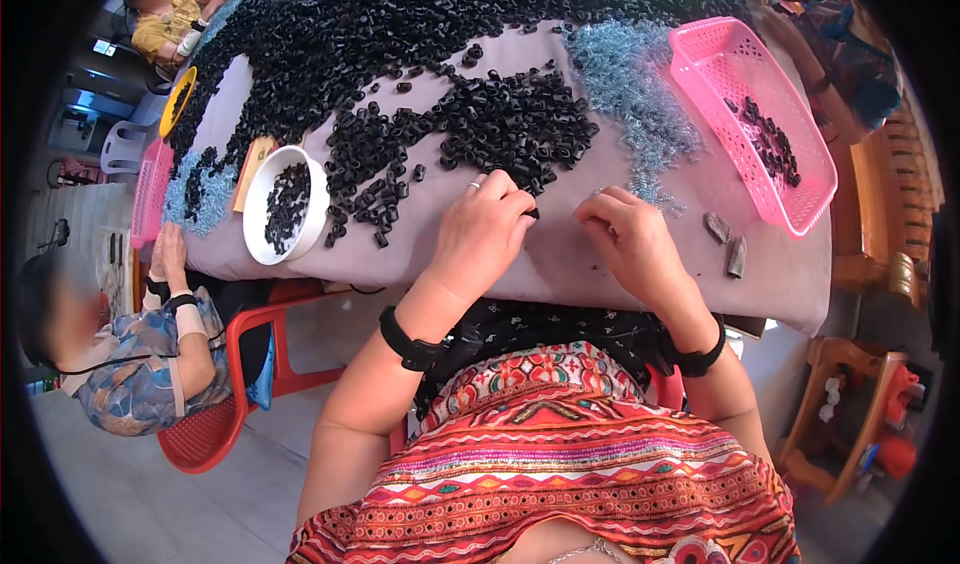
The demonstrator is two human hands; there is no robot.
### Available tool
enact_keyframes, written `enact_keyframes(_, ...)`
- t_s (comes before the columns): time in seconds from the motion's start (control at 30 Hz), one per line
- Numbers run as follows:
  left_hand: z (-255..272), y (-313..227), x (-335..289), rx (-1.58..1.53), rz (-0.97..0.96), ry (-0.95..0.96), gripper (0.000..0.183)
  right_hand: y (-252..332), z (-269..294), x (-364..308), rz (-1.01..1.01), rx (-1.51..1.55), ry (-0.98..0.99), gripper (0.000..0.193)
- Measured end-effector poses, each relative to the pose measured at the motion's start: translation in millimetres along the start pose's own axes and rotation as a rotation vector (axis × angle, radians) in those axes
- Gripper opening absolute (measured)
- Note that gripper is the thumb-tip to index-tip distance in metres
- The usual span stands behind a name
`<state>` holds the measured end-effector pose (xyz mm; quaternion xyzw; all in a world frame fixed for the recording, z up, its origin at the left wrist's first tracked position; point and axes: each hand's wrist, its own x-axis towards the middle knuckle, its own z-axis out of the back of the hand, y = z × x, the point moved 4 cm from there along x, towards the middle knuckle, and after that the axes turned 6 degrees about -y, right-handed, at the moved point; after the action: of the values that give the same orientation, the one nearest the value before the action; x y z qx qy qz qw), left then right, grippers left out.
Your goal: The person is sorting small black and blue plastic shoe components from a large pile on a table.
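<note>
My left hand (482,226), with a ring on one finger, is at the near side of the table, its thumb and fingers closed on a small black tube-shaped piece (531,213). To its right, my right hand (632,246) has thumb and fingertips pinched together; whatever is between them is too small to make out. Just beyond my left hand lies a heap of short black tube-shaped pieces (510,129). Small clear bluish pieces (630,84) are spread in a band beyond my right hand.
A white bowl (319,202) of black pieces stands at left, a pink basket (705,89) with some more at right. Two grey lumps (737,257) lie near the right edge. A much larger black pile (340,34) covers the far table. One person sits left by a red chair (240,404); others work farther off.
</note>
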<state>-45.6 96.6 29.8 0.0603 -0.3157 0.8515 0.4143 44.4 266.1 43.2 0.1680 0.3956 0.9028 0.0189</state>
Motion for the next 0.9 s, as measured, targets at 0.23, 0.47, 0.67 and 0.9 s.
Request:
enact_keyframes(0.23, 6.0, 6.3, -5.5, -0.026, 0.036, -0.03, 0.018, 0.2, -6.9, -1.2, -0.024, 0.005, 0.009, 0.009)
enact_keyframes(0.47, 30.4, 70.1, 14.9, -0.065, 0.275, -0.23, 0.027, -0.9, -10.3, -4.4, -0.055, -0.007, 0.02, 0.007)
enact_keyframes(0.67, 14.8, 69.1, 22.2, -0.041, 0.263, -0.107, 0.027, -3.6, -20.7, -8.9, -0.006, -0.088, -0.04, 0.005)
enact_keyframes(0.9, 3.7, 43.1, -0.8, -0.019, 0.195, -0.098, 0.023, -0.4, -30.1, -11.6, 0.118, -0.214, -0.097, 0.007)
